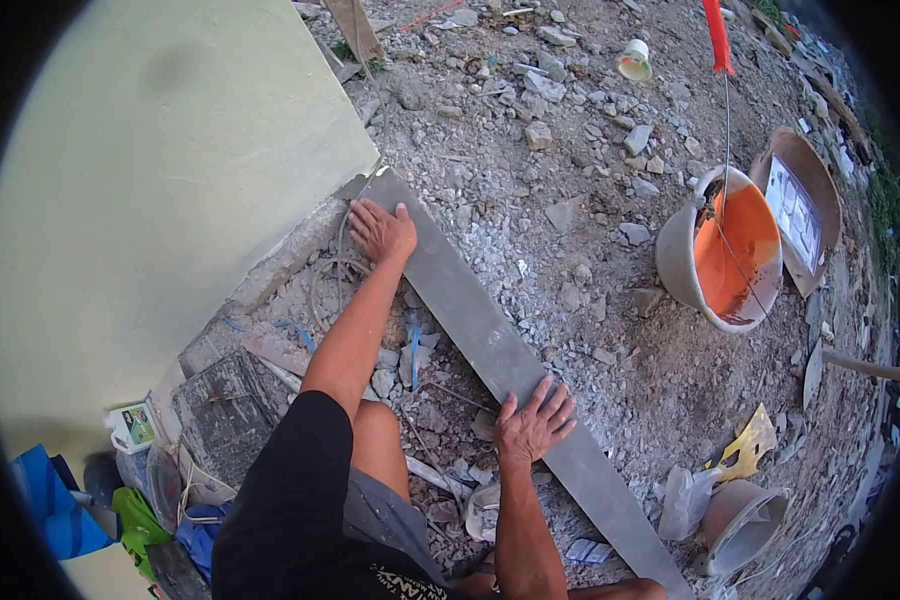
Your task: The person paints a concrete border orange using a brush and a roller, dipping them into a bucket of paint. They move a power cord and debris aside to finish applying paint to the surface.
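A long flat grey board (470, 310) lies slantwise over the rubble, its far end at the corner of the pale wall. My left hand (382, 232) rests palm down near that far end, fingers stretched out. Farther down the board, my right hand (535, 422) lies with its fingers spread over the surface. Neither hand is wrapped around anything. The board's near end runs down to the bottom of the view, beside my knee.
The pale wall (190, 170) fills the left. On the right stand a bucket with orange inside (675, 250) and a smaller grey bucket (725, 520). Broken stones (543, 86) cover the ground. A white jug (130, 428) and blue cloth (50, 500) lie at lower left.
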Available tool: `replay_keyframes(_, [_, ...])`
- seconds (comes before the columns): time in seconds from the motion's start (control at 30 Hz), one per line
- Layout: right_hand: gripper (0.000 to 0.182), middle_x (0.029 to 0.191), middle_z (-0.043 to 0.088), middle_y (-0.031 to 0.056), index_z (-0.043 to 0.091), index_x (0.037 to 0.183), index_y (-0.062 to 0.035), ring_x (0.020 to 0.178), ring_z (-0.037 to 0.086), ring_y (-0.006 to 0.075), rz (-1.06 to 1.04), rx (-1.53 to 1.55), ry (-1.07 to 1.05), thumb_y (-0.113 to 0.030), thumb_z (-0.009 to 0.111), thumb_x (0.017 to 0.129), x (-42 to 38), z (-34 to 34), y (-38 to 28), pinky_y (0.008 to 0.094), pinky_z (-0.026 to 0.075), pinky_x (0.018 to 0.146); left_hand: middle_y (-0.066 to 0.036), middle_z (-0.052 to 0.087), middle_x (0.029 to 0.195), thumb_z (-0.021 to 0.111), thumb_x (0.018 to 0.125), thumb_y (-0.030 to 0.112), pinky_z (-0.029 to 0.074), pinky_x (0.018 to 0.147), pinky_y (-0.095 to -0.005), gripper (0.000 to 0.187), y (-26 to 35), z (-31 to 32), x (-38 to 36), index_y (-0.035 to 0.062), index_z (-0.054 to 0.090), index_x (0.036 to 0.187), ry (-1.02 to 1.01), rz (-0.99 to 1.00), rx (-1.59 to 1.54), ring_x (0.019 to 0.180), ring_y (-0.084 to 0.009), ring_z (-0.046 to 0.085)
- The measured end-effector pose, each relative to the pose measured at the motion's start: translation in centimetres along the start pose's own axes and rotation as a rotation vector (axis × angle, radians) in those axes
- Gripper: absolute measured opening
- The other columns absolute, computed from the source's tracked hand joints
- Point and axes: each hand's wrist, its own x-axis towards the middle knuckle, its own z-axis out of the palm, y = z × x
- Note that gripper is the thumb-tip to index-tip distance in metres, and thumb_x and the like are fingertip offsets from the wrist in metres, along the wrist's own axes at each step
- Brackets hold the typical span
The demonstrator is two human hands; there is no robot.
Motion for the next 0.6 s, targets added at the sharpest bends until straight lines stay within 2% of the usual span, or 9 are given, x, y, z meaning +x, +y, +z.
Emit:
replay_keyframes(0.1, [0.076, 0.159, 0.025, 0.0135, 0.033, 0.154, -0.0187, 0.149, 0.014, 0.0396, 0.008, -0.003, 0.0, -0.051, 0.058, 0.089, -0.3, 0.3, -0.1, 0.0637, 0.011, 0.117, -0.028, 0.006, 0.163, 0.044, 0.098, 0.054, 0.003, 0.122, -0.0524, 0.089, 1.1, -1.9, -6.1, -0.0069, 0.012, 0.155, 0.059, 0.086, 0.152, 0.152, -0.0413, 0.004])
replay_keyframes(0.17, [0.076, 0.159, 0.024, 0.0135, 0.033, 0.154, -0.0188, 0.149, 0.014, 0.0397, 0.01, -0.011, 0.0, -0.051, 0.057, 0.089, -0.1, 0.3, 0.0, 0.0638, 0.01, 0.117, -0.036, 0.005, 0.159, 0.048, 0.096, 0.056, 0.002, 0.122, -0.0524, 0.095, 1.2, -2.3, -10.1, -0.0109, 0.012, 0.153, -0.259, 0.521, 0.075, 0.151, -0.0459, 0.003])
replay_keyframes(0.23, [0.076, 0.159, 0.024, 0.0138, 0.032, 0.154, -0.0188, 0.149, 0.015, 0.04, 0.002, -0.018, 0.002, -0.051, 0.056, 0.09, -0.3, 0.2, 0.0, 0.064, 0.011, 0.117, -0.037, 0.006, 0.159, 0.049, 0.095, 0.056, 0.004, 0.122, -0.0527, 0.096, 1.1, -2.5, -15.6, -0.0133, 0.013, 0.152, -0.258, 0.694, 0.119, 0.151, -0.0459, 0.004])
replay_keyframes(0.3, [0.075, 0.159, 0.024, 0.0141, 0.032, 0.154, -0.0187, 0.148, 0.015, 0.0403, 0.002, -0.023, 0.01, -0.05, 0.056, 0.09, -0.5, 0.6, 0.1, 0.0641, 0.011, 0.117, -0.03, 0.011, 0.161, 0.048, 0.096, 0.055, 0.007, 0.122, -0.0531, 0.09, -0.5, -5.2, -21.8, -0.0077, 0.018, 0.153, -0.541, 0.953, 0.153, 0.151, -0.0418, 0.008])
replay_keyframes(0.33, [0.075, 0.159, 0.024, 0.0143, 0.032, 0.154, -0.0186, 0.148, 0.016, 0.0406, -0.003, -0.02, 0.031, -0.05, 0.056, 0.09, -0.3, 0.6, 0.1, 0.0642, 0.011, 0.117, -0.03, 0.011, 0.161, 0.048, 0.096, 0.055, 0.007, 0.122, -0.0531, 0.09, -0.7, -5.4, -22.0, -0.0077, 0.018, 0.153, -0.545, 0.953, 0.15, 0.151, -0.0418, 0.008])
replay_keyframes(0.4, [0.075, 0.159, 0.025, 0.0144, 0.032, 0.154, -0.0185, 0.148, 0.016, 0.0406, -0.001, -0.006, 0.032, -0.05, 0.056, 0.09, 0.0, 0.5, -0.1, 0.0642, 0.012, 0.116, -0.025, 0.017, 0.162, 0.052, 0.096, 0.051, 0.01, 0.121, -0.0549, 0.083, -1.4, -5.6, -21.1, -0.0031, 0.025, 0.153, -0.721, 1.579, -0.057, 0.151, -0.0406, 0.011])
replay_keyframes(0.47, [0.075, 0.159, 0.025, 0.014, 0.033, 0.154, -0.0188, 0.147, 0.018, 0.0403, -0.006, -0.01, 0.031, -0.05, 0.056, 0.091, -0.4, 0.4, 0.2, 0.0642, 0.014, 0.116, -0.022, 0.019, 0.162, 0.051, 0.096, 0.05, 0.011, 0.122, -0.0538, 0.077, -1.6, -2.8, -15.8, 0.0027, 0.03, 0.153, -0.493, 1.35, -0.085, 0.151, -0.0402, 0.013])
replay_keyframes(0.53, [0.074, 0.159, 0.025, 0.0137, 0.034, 0.154, -0.019, 0.147, 0.019, 0.0401, 0.007, -0.01, 0.043, -0.05, 0.056, 0.091, -0.2, 0.3, 0.1, 0.0641, 0.014, 0.116, -0.024, 0.017, 0.162, 0.05, 0.097, 0.051, 0.012, 0.122, -0.0524, 0.081, -1.6, -3.5, -13.1, -0.0011, 0.025, 0.154, -0.26, 1.238, 0.133, 0.15, -0.0419, 0.015])
replay_keyframes(0.6, [0.072, 0.16, 0.025, 0.0147, 0.031, 0.155, -0.0164, 0.149, 0.016, 0.039, 0.011, 0.025, -0.017, -0.049, 0.051, 0.094, -0.4, -0.5, -0.1, 0.062, 0.009, 0.118, -0.026, 0.014, 0.162, 0.049, 0.097, 0.053, 0.013, 0.121, -0.0529, 0.087, -3.9, -2.9, -12.4, -0.0041, 0.018, 0.155, -0.191, 0.886, 0.076, 0.149, -0.0437, 0.016])
